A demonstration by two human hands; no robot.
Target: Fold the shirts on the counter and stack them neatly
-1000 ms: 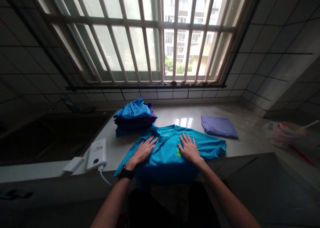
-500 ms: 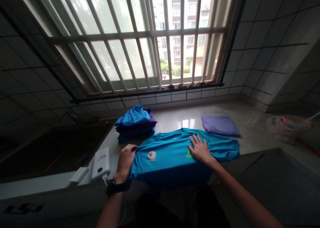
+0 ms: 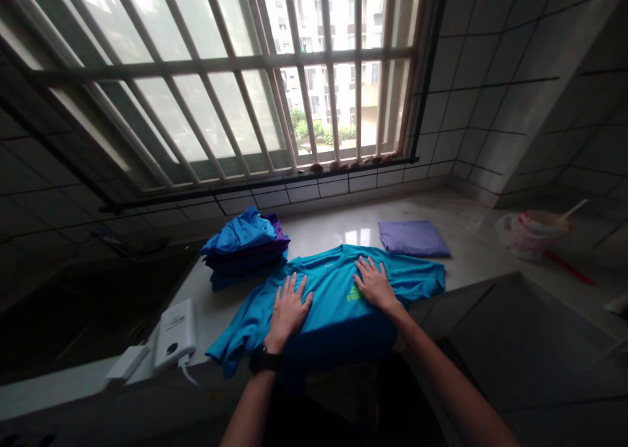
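Note:
A teal T-shirt [image 3: 328,296] lies spread on the counter, its neckline toward the window and its lower part hanging over the front edge. My left hand [image 3: 288,308] rests flat on the left chest of the shirt, fingers spread, covering the round print there. On the other side of the chest, my right hand [image 3: 375,282] also lies flat with fingers apart, partly over a green logo [image 3: 354,294]. The left sleeve side of the shirt is wrinkled near the counter edge; the right sleeve reaches out below a folded purple cloth [image 3: 413,237].
Behind the shirt's left side stands a pile of blue and purple clothes [image 3: 248,244]. A white power bank [image 3: 175,334] with a cable and a small white box [image 3: 126,363] lie by the sink [image 3: 98,296]. A plastic-wrapped tub [image 3: 532,234] stands far right, under the barred window's [image 3: 294,59] wall.
My left hand has let go of the shirt's left shoulder edge and moved right onto its chest, opening flat. My right hand stays on the shirt. The view has shifted right.

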